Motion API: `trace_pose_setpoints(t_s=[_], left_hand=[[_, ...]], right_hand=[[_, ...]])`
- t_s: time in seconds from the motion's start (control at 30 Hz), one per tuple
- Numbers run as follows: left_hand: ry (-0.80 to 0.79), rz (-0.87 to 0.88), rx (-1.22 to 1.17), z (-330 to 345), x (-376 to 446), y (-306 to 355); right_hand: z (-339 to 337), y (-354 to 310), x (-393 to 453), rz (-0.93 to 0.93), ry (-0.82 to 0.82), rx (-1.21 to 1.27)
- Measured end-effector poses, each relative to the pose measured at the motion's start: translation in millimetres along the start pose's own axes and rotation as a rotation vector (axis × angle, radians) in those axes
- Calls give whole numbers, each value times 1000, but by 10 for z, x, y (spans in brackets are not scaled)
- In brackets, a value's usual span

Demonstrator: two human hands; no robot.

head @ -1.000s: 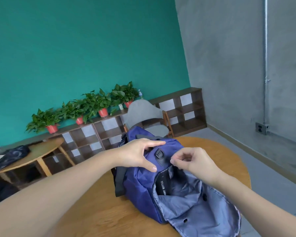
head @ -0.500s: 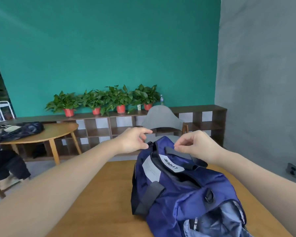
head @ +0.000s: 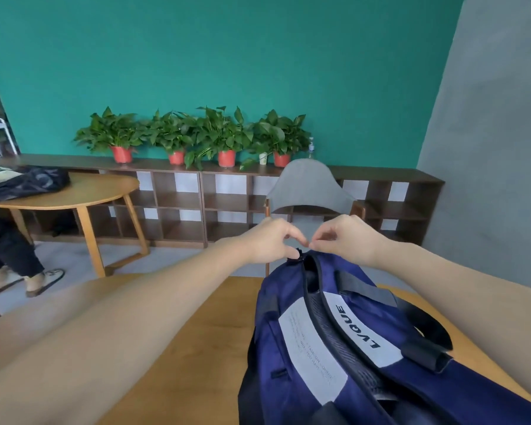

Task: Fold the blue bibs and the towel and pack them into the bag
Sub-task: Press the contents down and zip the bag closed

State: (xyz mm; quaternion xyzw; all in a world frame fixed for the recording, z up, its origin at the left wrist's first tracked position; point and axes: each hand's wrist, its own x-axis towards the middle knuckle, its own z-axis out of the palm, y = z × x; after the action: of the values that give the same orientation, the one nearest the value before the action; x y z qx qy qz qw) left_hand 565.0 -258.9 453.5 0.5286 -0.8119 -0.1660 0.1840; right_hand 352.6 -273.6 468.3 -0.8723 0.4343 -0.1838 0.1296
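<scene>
The bag (head: 350, 348), navy blue with white panels and black straps, is lying on the wooden table (head: 196, 348), stretching from the near right corner toward the far edge. Its top zip opening is being shown partly parted at the far end, with a dark gap between the two zip tracks. The far tip of the bag is being pinched by both hands. The left hand (head: 273, 243) is being held with its fingers curled, thumb and forefinger pinching the bag fabric at the end of the zip. The right hand (head: 347, 240) is likewise being held curled, its fingertips pinching the bag just beside the left hand, so that the two hands are almost touching. Whether a zip pull is being gripped cannot be told. No bibs or towel are being shown in the view.

Beyond the far edge of the table a grey chair (head: 307, 185) is standing. Behind it a low dark shelf unit (head: 178, 204) is running along the teal wall (head: 227, 56), with potted plants (head: 224, 133) in red pots lined on top. At the left a second round table (head: 74, 191) is carrying a dark bag (head: 28, 182), and a person's legs (head: 10, 256) are being seen beside it.
</scene>
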Motion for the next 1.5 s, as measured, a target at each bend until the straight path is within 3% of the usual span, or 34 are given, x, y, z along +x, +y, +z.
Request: trace_pose_setpoints(t_s=[0.2,0.4,0.67,1.1,1.27,1.43,1.5], left_hand=[[-116,28,18,126,330,-263],[-68,24,-55,270,451,-392],[-8,37,-317,124,386,-482],[-41,51,-446,54,339,-466],[-34,68,-368,51,338,-480],[-191,103,-274,24,298,-430],[-146,117,-230,92,328,-404]], right_hand=[[208,277,149,68,-63,-34],[389,412,164,97,-118,31],[512,262,195,32,101,204],[603,181,199,-53,79,102],[519,172,156,24,185,203],[399,126,126,55,220,311],[402,114,106,64,232,342]])
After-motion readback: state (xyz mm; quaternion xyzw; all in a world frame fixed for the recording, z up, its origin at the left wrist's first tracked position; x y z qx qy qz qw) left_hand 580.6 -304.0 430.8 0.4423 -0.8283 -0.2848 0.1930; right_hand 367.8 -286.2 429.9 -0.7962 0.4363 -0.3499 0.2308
